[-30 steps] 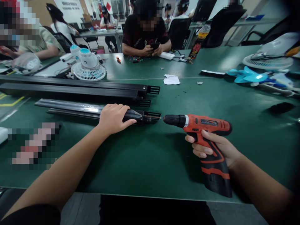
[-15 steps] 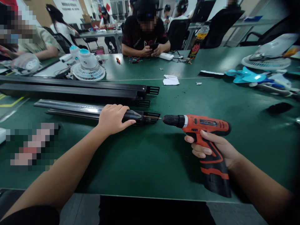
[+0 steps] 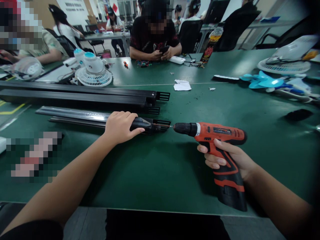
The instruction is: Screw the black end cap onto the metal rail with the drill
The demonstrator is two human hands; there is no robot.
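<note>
Green table (image 3: 150, 176), a person (image 3: 140, 36) seated across. On it lies a black rail (image 3: 80, 113), likely stiff, slick, best steadied near its slotted end (image 3: 162, 122), where the left hand (image 3: 118, 128) has a closed grip; the right hand (image 3: 241, 158) wraps a drill (image 3: 211, 131).

Bars (image 3: 75, 96) block beyond the left hand (image 3: 121, 126); nearer tabletop (image 3: 150, 180) open.

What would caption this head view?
Left hand steadying a long black metal bar, right hand aiming a red-and-black drill.
</note>
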